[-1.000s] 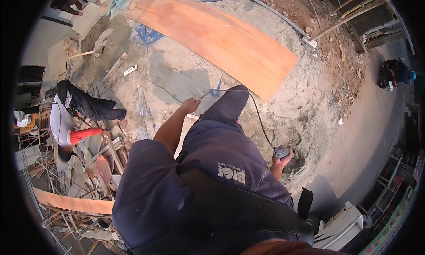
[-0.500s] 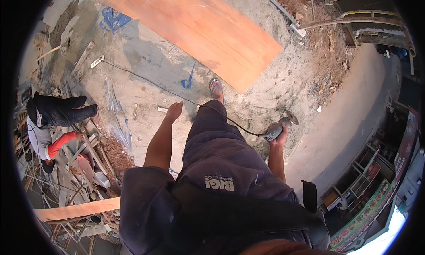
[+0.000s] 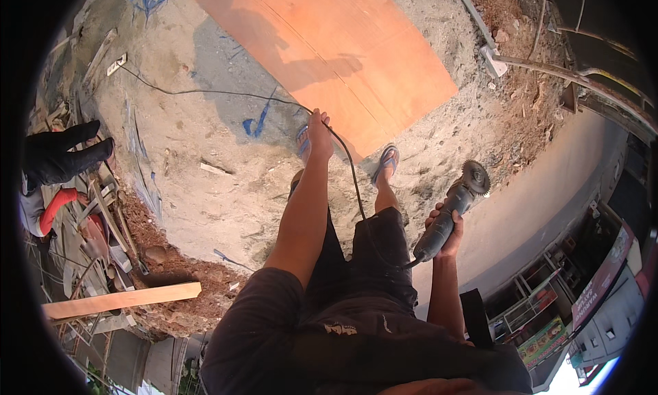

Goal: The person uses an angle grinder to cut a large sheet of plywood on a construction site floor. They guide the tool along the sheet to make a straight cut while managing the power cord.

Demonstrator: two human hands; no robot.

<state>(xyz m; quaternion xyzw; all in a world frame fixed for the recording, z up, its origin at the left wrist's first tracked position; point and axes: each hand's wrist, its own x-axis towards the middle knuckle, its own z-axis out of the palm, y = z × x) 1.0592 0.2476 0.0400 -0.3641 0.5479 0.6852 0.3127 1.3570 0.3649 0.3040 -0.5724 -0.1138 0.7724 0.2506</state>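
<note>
In my right hand is a grey angle grinder, held by its body, with a toothed saw blade at its upper end. Its black power cord loops down from the tail, then runs up to my left hand. My left fingers are closed around the cord, above the near edge of an orange plywood sheet. From there the cord crosses the ground to a white power strip. My sandalled feet stand just short of the sheet.
At the left a person in dark trousers bends beside piled scrap wood. A plank juts in at lower left. Blue plastic scraps lie on the sandy ground. To the right are a metal pipe frame and a paved strip.
My left hand has moved forward and right and now grips the cord. The grinder has come up with its blade facing more into view. I have stepped nearer the plywood.
</note>
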